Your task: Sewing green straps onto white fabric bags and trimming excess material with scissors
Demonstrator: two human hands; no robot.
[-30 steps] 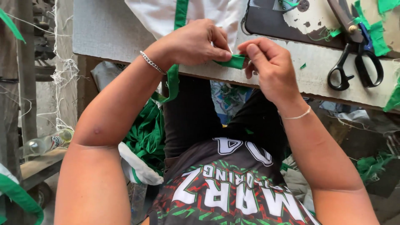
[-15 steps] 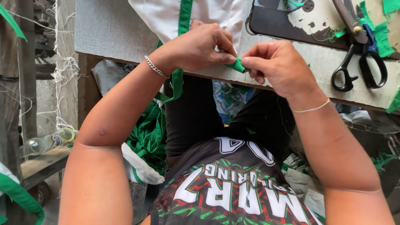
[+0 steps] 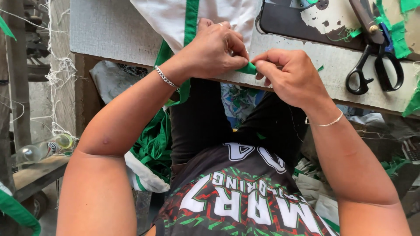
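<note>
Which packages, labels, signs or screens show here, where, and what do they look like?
Clear plastic bottle: lying on the low wooden ledge at far left, with a pale printed label band and a yellow-green cap end.
Printed shirt: on the person, bottom centre, black with large white lettering over red and green pattern.
No signs or screens.

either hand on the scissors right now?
No: the scissors lie untouched on the table, while left hand and right hand pinch a green fabric piece.

Grey table point(image 3: 109, 30): scissors point(image 3: 376, 65), white cloth point(image 3: 168, 15).
</note>
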